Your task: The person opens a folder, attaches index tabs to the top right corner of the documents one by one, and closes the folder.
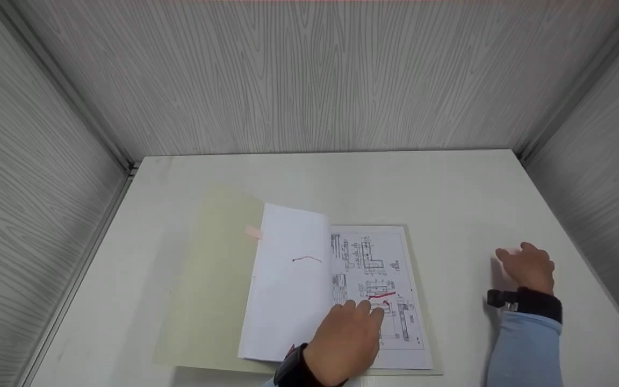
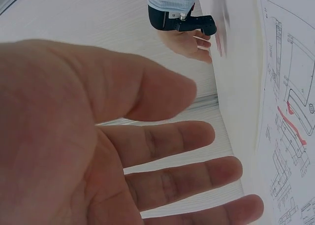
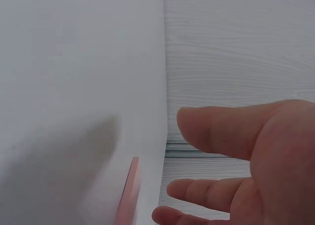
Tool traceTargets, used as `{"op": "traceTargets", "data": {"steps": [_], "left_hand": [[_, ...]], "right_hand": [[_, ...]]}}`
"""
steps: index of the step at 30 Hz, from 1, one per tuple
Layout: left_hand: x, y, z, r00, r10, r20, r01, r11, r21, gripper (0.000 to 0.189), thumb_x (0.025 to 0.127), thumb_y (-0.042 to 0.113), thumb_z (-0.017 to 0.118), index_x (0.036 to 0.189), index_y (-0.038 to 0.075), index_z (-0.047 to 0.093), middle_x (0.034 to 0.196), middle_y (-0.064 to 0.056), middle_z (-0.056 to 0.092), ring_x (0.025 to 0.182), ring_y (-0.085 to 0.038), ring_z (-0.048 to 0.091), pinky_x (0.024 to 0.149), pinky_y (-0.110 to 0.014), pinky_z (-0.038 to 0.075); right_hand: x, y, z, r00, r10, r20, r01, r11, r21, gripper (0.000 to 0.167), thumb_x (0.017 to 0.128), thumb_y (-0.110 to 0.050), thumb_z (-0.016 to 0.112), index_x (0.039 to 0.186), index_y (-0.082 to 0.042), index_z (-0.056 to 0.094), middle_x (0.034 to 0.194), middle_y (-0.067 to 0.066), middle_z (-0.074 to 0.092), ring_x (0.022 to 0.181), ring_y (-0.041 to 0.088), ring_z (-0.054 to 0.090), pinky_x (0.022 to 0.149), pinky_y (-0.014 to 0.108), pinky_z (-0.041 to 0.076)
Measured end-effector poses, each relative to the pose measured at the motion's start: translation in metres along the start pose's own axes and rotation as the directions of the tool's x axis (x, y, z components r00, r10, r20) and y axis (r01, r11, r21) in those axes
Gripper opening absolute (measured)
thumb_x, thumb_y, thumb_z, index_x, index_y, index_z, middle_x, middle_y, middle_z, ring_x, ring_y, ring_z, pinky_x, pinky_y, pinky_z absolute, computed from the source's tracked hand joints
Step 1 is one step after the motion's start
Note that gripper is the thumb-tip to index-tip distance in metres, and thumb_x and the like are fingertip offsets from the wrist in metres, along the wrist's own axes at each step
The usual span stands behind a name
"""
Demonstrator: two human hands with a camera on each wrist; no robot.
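An open pale-green folder (image 1: 202, 312) lies on the table, with a turned white sheet (image 1: 288, 301) bearing a red pen stroke on its left side. On its right side is a printed technical drawing (image 1: 379, 258) with red marks. Over the lower part of the drawing is my left hand (image 1: 347, 338), its fingers extended and nothing in its grasp in the left wrist view. Well to the right of the folder, my right hand (image 1: 528, 269) hovers with thumb and fingers apart. A slim pink item (image 3: 129, 193) on the table lies beyond its fingertips in the right wrist view.
A small pink tab (image 1: 253, 232) sticks out from the turned sheet's left edge. The white table (image 1: 449, 183) is bounded by a grey wood-grain back panel (image 1: 309, 75) and side panels on the left and right.
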State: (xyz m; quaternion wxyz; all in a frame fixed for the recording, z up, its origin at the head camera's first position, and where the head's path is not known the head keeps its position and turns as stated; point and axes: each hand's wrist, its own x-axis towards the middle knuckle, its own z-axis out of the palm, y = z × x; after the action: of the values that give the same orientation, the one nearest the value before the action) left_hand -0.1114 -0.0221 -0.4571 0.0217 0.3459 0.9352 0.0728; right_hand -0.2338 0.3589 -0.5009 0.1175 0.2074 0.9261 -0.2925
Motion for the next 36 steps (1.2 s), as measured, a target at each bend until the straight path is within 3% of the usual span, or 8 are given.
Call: {"op": "traceTargets", "data": {"steps": [9,14,21,26,28,30,33,36], "left_hand": [[-0.001,-0.004,-0.001,1.0,-0.003,0.0,0.003,1.0,0.012,0.025,0.093,0.028,0.06,0.108,0.009,0.064,0.085,-0.001,0.059,0.069,-0.014,0.051,0.057,-0.026,0.042],[-0.005,-0.017,-0.009,0.995,-0.052,-0.085,0.049,0.998,-0.042,0.032,0.093,0.031,0.062,0.115,0.009,0.063,0.097,-0.003,0.063,0.079,-0.016,0.058,0.065,-0.029,0.047],[-0.012,-0.036,-0.022,0.964,-0.135,-0.227,0.111,0.987,-0.115,0.036,0.091,0.031,0.064,0.118,0.007,0.064,0.106,-0.007,0.066,0.091,-0.019,0.063,0.076,-0.033,0.052],[-0.015,-0.044,-0.028,0.937,-0.132,-0.324,0.087,0.985,-0.148,0.035,0.09,0.027,0.066,0.117,0.005,0.065,0.106,-0.006,0.068,0.094,-0.019,0.064,0.08,-0.032,0.053],[-0.016,-0.047,-0.029,0.915,-0.122,-0.385,0.065,0.985,-0.158,0.034,0.089,0.024,0.068,0.117,0.005,0.065,0.105,-0.006,0.068,0.094,-0.018,0.064,0.081,-0.03,0.053],[-0.017,-0.049,-0.031,0.889,-0.118,-0.442,0.045,0.984,-0.173,0.036,0.088,0.023,0.069,0.119,0.005,0.064,0.106,-0.005,0.068,0.096,-0.017,0.064,0.083,-0.029,0.053],[-0.016,-0.05,-0.032,0.851,-0.118,-0.512,0.013,0.979,-0.204,0.047,0.085,0.025,0.073,0.126,0.006,0.06,0.109,-0.004,0.066,0.099,-0.016,0.063,0.086,-0.028,0.052],[-0.016,-0.05,-0.033,0.826,-0.119,-0.55,-0.01,0.974,-0.224,0.062,0.083,0.036,0.075,0.133,0.006,0.054,0.114,-0.005,0.065,0.103,-0.015,0.062,0.088,-0.028,0.051]], "right_hand": [[0.009,0.001,0.009,0.996,-0.092,0.007,0.093,0.992,-0.082,0.068,0.083,-0.017,0.055,0.137,0.017,0.032,0.131,0.043,0.037,0.115,0.058,0.037,0.091,0.062,0.039],[0.013,-0.004,0.014,0.993,-0.114,0.036,0.116,0.992,-0.05,0.064,0.079,-0.004,0.048,0.138,0.017,0.032,0.137,0.04,0.035,0.122,0.055,0.037,0.098,0.061,0.035],[0.01,-0.01,0.019,0.982,-0.162,0.093,0.164,0.987,-0.005,0.048,0.093,-0.022,0.051,0.128,0.011,0.05,0.126,0.035,0.05,0.109,0.048,0.05,0.086,0.053,0.044],[-0.004,-0.04,0.03,0.959,-0.283,0.022,0.281,0.958,0.059,0.046,0.097,-0.033,0.052,0.125,0.004,0.055,0.116,0.027,0.058,0.097,0.036,0.057,0.073,0.04,0.047],[-0.014,-0.062,0.038,0.931,-0.366,-0.009,0.364,0.925,0.107,0.044,0.097,-0.035,0.052,0.126,-0.002,0.055,0.114,0.023,0.059,0.095,0.033,0.057,0.072,0.038,0.047],[-0.028,-0.086,0.049,0.881,-0.472,-0.028,0.468,0.862,0.193,0.039,0.097,-0.033,0.056,0.126,-0.007,0.056,0.108,0.018,0.061,0.089,0.028,0.057,0.068,0.034,0.047],[-0.057,-0.121,0.067,0.771,-0.633,-0.071,0.611,0.702,0.366,0.035,0.095,-0.025,0.062,0.128,-0.014,0.057,0.095,0.012,0.06,0.079,0.025,0.055,0.065,0.029,0.046],[-0.088,-0.149,0.082,0.66,-0.746,-0.087,0.66,0.52,0.542,0.035,0.092,-0.018,0.065,0.126,-0.013,0.057,0.092,0.012,0.059,0.074,0.026,0.056,0.065,0.028,0.048]]}}
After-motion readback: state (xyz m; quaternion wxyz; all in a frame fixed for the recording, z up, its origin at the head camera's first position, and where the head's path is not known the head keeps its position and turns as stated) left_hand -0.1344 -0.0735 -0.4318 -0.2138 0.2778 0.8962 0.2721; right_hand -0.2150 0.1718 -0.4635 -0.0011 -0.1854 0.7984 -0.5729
